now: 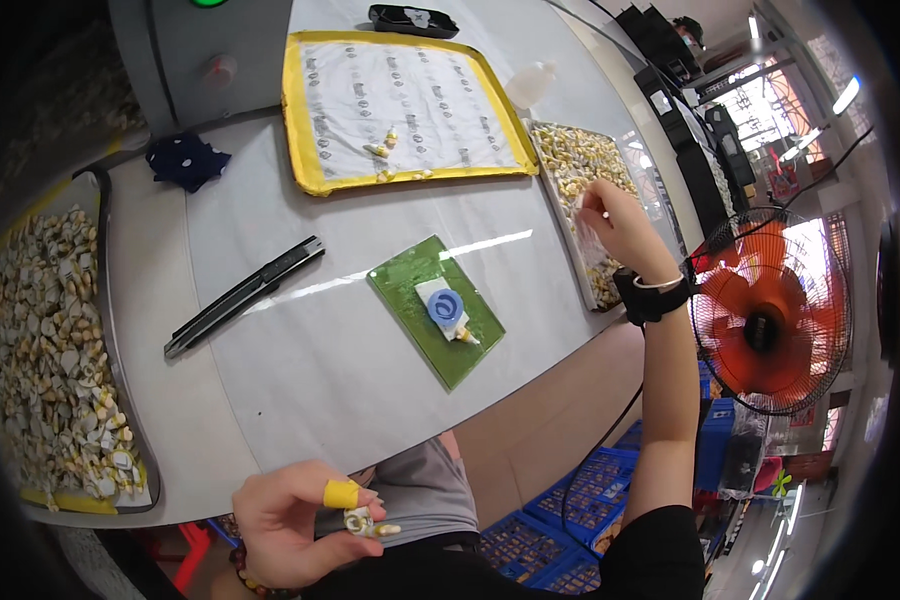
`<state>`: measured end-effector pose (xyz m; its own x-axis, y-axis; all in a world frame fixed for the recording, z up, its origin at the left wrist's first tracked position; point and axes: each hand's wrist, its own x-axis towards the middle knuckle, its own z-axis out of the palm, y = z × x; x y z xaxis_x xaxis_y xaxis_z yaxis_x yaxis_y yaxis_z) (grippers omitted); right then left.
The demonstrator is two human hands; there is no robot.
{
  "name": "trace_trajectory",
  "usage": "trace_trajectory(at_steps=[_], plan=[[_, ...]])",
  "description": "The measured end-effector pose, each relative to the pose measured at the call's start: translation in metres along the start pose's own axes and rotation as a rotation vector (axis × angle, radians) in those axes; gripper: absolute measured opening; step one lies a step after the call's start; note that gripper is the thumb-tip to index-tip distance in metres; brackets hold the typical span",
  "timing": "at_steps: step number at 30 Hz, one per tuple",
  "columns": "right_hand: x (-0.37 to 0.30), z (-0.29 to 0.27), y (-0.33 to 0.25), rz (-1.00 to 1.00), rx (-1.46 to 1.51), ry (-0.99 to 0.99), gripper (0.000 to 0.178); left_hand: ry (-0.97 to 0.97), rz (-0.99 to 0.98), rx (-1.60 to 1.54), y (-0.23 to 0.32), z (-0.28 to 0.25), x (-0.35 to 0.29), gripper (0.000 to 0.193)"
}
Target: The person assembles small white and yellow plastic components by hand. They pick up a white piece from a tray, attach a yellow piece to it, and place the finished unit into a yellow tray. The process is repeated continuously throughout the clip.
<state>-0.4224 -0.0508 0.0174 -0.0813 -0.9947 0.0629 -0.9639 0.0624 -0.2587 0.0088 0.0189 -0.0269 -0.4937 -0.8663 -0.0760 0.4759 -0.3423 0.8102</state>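
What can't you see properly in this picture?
All in the head view:
- Part of the small piece: hidden by the fingers of the left hand.
- Whether the right hand has anything: too small to tell between its curled fingertips.
- The middle of the white block: covered by the blue disc.
- The outer side of the left tray: cut off by the picture's dark rim.

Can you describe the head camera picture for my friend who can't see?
A person's left hand pinches a small white-and-yellow piece, and the right hand is at a tray of similar pieces. A green board bearing a round blue thing lies between the hands; another filled tray is at far left.
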Motion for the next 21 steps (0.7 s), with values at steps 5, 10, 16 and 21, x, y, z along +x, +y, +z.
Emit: trace_trajectory(at_steps=[5, 10, 16, 21], plan=[[-0.005, -0.004, -0.008, 0.064, 0.006, 0.053, 0.016, -0.110, 0.024, -0.017, -0.001, -0.005, 0.005, 0.034], [-0.009, -0.013, -0.037, -0.171, -0.057, 0.212, 0.006, -0.108, -0.001, -0.049, 0.001, -0.008, 0.003, 0.034], [-0.030, -0.014, -0.118, -0.286, 0.046, 0.069, 0.017, -0.042, -0.033, -0.045, 0.003, -0.002, 0.006, 0.036], [-0.036, 0.010, -0.149, -0.463, 0.144, -0.044, 0.018, 0.014, -0.060, -0.053, 0.006, -0.002, 0.005, 0.040]])
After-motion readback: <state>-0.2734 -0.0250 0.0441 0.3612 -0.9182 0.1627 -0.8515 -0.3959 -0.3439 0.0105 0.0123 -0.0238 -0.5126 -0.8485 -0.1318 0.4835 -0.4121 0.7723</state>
